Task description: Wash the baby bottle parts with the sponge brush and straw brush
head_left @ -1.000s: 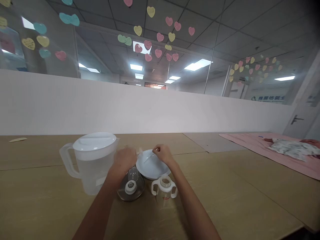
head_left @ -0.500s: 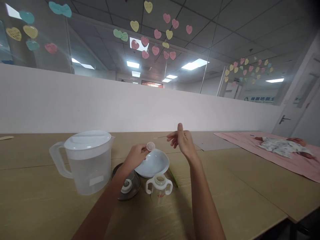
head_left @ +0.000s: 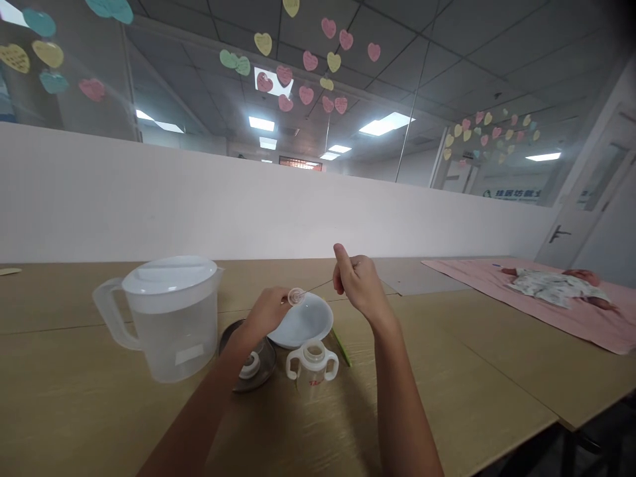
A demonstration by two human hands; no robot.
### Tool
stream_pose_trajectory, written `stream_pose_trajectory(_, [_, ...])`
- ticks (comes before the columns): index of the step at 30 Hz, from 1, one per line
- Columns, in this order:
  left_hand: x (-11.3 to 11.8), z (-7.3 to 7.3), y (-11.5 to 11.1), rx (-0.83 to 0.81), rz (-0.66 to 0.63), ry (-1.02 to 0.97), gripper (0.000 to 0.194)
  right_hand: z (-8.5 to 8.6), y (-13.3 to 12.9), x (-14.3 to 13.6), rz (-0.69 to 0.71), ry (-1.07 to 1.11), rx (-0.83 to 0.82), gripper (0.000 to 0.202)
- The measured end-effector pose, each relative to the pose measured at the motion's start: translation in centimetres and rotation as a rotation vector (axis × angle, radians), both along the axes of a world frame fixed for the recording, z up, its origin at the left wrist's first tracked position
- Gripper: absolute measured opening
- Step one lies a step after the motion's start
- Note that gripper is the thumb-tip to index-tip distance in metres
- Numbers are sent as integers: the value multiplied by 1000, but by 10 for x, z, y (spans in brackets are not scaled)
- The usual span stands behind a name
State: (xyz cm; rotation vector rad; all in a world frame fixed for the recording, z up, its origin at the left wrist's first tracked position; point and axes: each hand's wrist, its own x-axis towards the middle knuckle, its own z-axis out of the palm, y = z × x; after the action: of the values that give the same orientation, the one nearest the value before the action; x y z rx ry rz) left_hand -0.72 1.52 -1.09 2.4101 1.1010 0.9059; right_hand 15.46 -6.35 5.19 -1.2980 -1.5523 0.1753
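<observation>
Rod and clear piece, brought together

Left hand, mine, seen from afar: grip narrow, holding one small clear round piece by its side, raised near the far rim of the white bowl

Right hand, also mine: thumb upright, fingers curled, grip holding one thin rod that slants toward the clear piece

Change: the gap between rod and piece has closed. The rod's tip now meets the piece in view; how deep it goes, I cannot tell. I judge this as both hands working on one item

Nearer me on the table: one clear bottle, two white handles, upright, open at the top, just in front of the bowl

Under my left forearm: one metal dish, partly hidden, bearing one white ring

Right of the bowl: one green stick, lying flat

Left: one lidded pitcher, translucent, upright

Far right: one small figure in patterned clothing on a pink cloth
</observation>
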Motion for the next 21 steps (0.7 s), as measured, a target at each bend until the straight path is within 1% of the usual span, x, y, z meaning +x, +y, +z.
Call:
stream_pose_trajectory(4, [0, 1, -3, -7, -2, 15, 33, 0, -2, 1, -79, -21, 15, 67])
stream_pose_trajectory(7, [0, 3, -5, -3, -10, 29, 34, 0, -2, 2, -85, -2, 27, 66])
stream_pose_trajectory(9, [0, 4, -6, 20, -1, 42, 33, -1, 0, 2, -32, 14, 13, 67])
stream_pose_trajectory(12, [1, 3, -6, 69, 18, 98, 31, -2, 3, 1, 89, 46, -23, 67])
stream_pose_trajectory(14, [2, 2, -5, 89, 18, 133, 31, -2, 4, 0, 112, 83, -20, 67])
stream_pose_trajectory(18, [2, 1, -3, 78, 31, 152, 28, -2, 3, -2, -5, 142, 36, 67])
stream_pose_trajectory(21, [0, 2, -1, 48, 38, 117, 26, -2, 2, -1, -69, 147, 48, 66])
